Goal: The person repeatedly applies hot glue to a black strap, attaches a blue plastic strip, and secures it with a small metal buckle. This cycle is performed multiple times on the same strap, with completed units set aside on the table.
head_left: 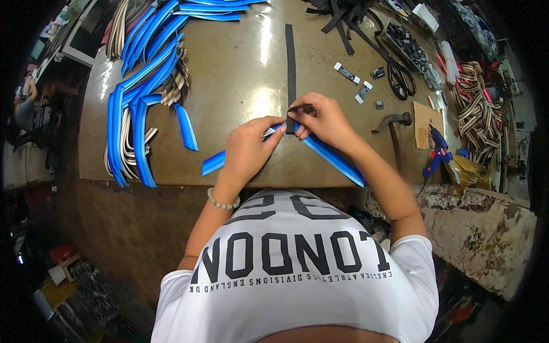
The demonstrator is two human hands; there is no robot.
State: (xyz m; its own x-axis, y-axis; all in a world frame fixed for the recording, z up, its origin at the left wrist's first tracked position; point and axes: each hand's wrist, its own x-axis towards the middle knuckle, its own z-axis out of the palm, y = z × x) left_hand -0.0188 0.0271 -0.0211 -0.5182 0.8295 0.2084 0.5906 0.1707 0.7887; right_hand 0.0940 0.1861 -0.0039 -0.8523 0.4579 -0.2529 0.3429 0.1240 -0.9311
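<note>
Close to the table's front edge, a blue webbing strap (331,160) with pale edging runs under both hands, its other end (214,163) showing left of my left wrist. My left hand (251,143) is closed, pinching the strap near its middle. A long narrow black strap (290,63) lies straight away from me and meets the blue one between my fingertips, where it looks folded over. My right hand (323,120) is closed, with a dark piece of the black strap pinched between thumb and forefinger. The fingers partly hide the crossing.
On the left lies a pile of blue straps (117,137) with striped cream ones. To the right are small black-and-white pieces (346,73), scissors (400,80), a tray of black parts (407,47), a hammer (396,137), cardboard (426,126) and a blue glue gun (438,150).
</note>
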